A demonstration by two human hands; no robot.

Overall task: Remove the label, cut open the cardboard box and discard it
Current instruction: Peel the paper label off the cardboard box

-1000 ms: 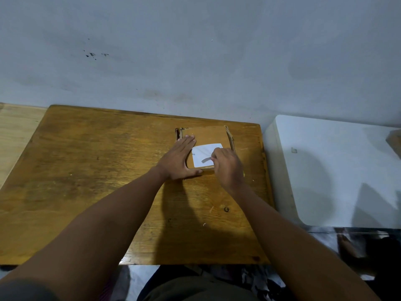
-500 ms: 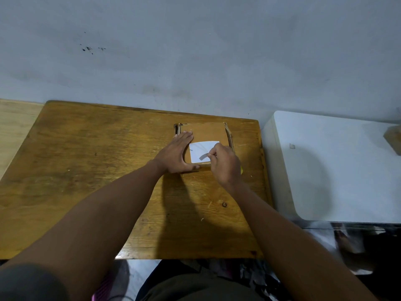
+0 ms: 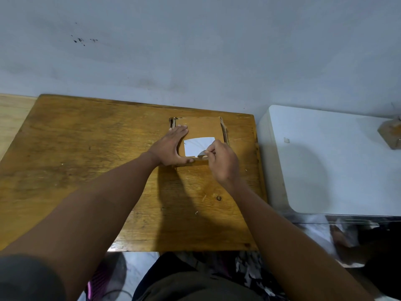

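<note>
A flat brown cardboard box (image 3: pixel 202 128) lies on the far right part of the wooden table (image 3: pixel 86 159). A white label (image 3: pixel 196 145) is stuck on its near half. My left hand (image 3: pixel 171 146) lies flat with straight fingers along the box's left side, thumb along the near edge, pressing it down. My right hand (image 3: pixel 221 161) pinches the label's near right corner, which is curled up off the cardboard.
A white cabinet top (image 3: pixel 336 161) stands right of the table, with a small brown object (image 3: pixel 390 135) at its far right edge. A grey wall runs behind. A paler wooden surface (image 3: pixel 13 114) adjoins the table on the left.
My right hand has drawn the label's corner slightly toward me and to the right, lifting more of it. The left hand stays pressed on the box.
</note>
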